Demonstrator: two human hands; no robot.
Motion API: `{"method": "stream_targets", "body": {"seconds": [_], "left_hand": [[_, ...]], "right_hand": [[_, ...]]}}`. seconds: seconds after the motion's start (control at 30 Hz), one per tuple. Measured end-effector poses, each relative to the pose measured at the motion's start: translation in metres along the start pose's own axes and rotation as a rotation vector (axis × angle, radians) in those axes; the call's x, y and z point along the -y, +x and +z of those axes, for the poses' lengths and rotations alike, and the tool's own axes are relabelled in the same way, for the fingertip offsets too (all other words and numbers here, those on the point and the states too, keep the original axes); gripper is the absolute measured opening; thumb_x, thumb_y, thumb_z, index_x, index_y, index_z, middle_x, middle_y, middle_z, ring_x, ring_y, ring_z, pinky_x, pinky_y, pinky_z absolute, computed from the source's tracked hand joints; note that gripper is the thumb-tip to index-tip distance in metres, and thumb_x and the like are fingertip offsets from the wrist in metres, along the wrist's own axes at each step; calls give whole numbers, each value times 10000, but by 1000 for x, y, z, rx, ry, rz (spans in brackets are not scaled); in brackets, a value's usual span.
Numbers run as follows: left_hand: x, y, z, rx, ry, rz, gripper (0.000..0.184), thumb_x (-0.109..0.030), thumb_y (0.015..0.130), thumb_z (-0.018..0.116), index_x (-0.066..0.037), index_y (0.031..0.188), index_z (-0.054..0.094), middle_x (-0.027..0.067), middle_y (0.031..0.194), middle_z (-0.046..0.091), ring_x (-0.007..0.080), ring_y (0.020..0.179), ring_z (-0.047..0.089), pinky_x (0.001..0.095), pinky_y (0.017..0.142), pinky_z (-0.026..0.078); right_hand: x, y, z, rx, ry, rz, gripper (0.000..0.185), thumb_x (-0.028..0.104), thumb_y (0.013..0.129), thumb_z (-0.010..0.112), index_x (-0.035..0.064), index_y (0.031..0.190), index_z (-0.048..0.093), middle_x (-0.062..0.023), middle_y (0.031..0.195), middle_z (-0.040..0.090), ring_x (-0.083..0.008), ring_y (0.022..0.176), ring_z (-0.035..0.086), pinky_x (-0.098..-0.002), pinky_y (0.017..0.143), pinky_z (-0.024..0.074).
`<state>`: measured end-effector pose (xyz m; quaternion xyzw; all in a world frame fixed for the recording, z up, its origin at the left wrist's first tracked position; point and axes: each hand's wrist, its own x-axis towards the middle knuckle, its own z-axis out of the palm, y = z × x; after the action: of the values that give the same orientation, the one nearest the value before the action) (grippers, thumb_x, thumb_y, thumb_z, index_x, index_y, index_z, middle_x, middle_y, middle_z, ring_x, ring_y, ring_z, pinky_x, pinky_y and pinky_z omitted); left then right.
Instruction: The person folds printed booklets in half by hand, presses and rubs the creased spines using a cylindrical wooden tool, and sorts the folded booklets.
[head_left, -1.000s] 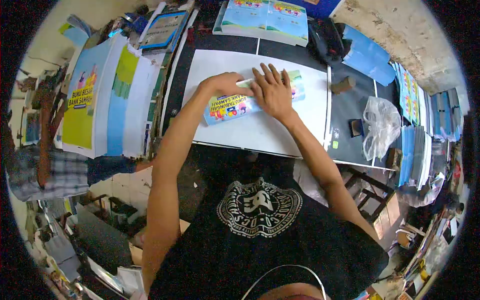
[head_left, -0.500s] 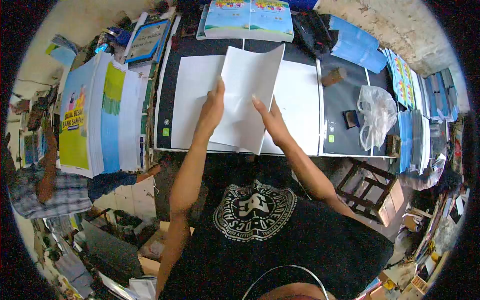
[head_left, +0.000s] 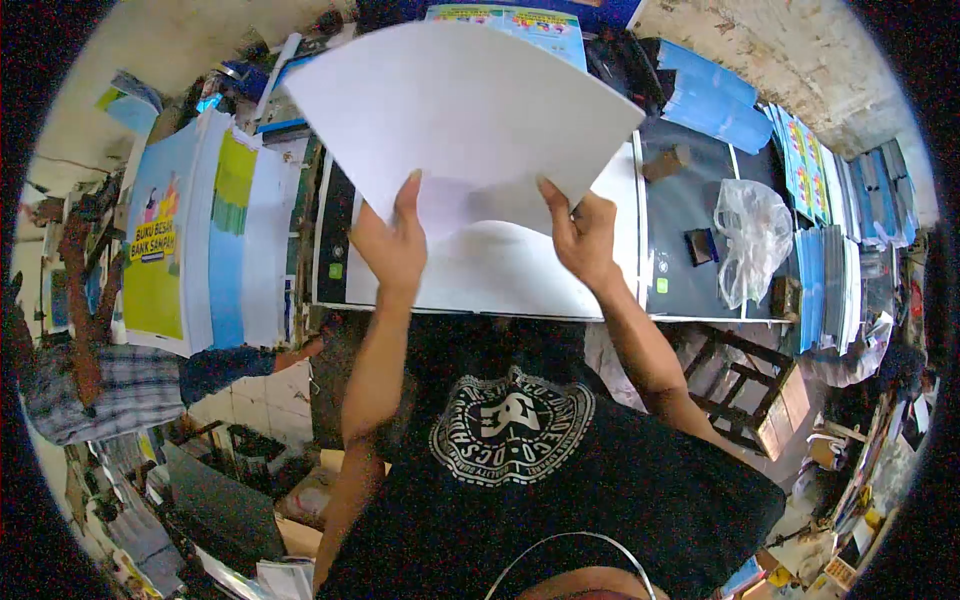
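A large white sheet (head_left: 460, 110) is raised above the work table, slightly curved, its plain side facing me. My left hand (head_left: 393, 240) grips its lower left part, thumb on the near face and fingers behind. At its lower right edge my right hand (head_left: 583, 235) pinches the sheet the same way. Beneath it lies white paper (head_left: 500, 280) on the dark table top. Whether the raised piece is one sheet or several cannot be made out.
Printed covers (head_left: 550, 35) lie at the back. Tall booklet stacks (head_left: 160, 240) stand left, beside a person's checked sleeve (head_left: 110, 390). On the right are a wooden block (head_left: 667, 163), a small dark box (head_left: 702, 246), a clear plastic bag (head_left: 752, 240) and blue stacks (head_left: 710, 90).
The printed cover first lay flat under both hands. Half a second ago a folded white sheet was held upright; now a sheet is spread wide and higher, with my hands farther apart.
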<state>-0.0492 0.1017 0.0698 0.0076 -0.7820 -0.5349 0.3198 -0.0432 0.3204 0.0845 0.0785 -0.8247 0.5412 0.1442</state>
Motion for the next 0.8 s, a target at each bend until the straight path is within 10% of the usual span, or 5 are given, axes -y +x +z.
{"method": "stream_targets", "body": {"seconds": [0.2, 0.33, 0.37, 0.5, 0.8], "left_hand": [[-24, -38, 35, -93, -254, 35, 448, -177, 995, 545, 127, 1313, 457, 237, 1277, 565, 277, 1149, 563, 404, 976, 435], [-16, -54, 50, 103, -452, 177, 645, -241, 1004, 453, 100, 1475, 173, 271, 1489, 308, 357, 1361, 359, 458, 1119, 282], [2, -62, 52, 142, -388, 146, 766, -331, 981, 479, 81, 1497, 89, 261, 1509, 246, 370, 1392, 293, 485, 1145, 230], [32, -68, 63, 149, -392, 88, 945, -434, 873, 650, 97, 1471, 147, 235, 1408, 335, 341, 1310, 378, 478, 1075, 325], [19, -64, 70, 8, -325, 64, 1011, -333, 687, 875, 90, 1382, 275, 239, 1307, 443, 350, 1215, 498, 471, 1009, 416]], "right_hand": [[12, -7, 32, -203, 111, -101, 198, 102, 1018, 505, -19, 1071, 654, -142, 808, 689, -186, 761, 661, -314, 666, 495], [-3, -13, 51, -88, 317, -275, 753, 600, 996, 347, -37, 1395, 391, -242, 1225, 561, -310, 1163, 559, -424, 956, 441], [-12, -17, 50, 128, 331, -199, 983, 752, 923, 215, -44, 1499, 192, -272, 1478, 327, -362, 1362, 368, -464, 1109, 304], [-34, -27, 66, 275, 422, -30, 1038, 787, 898, 118, -18, 1550, 54, -241, 1590, 137, -354, 1488, 122, -462, 1193, 143], [-42, -41, 68, 358, 437, -113, 1046, 790, 890, 73, -18, 1548, -17, -259, 1614, 0, -385, 1496, 45, -484, 1199, 51]]}}
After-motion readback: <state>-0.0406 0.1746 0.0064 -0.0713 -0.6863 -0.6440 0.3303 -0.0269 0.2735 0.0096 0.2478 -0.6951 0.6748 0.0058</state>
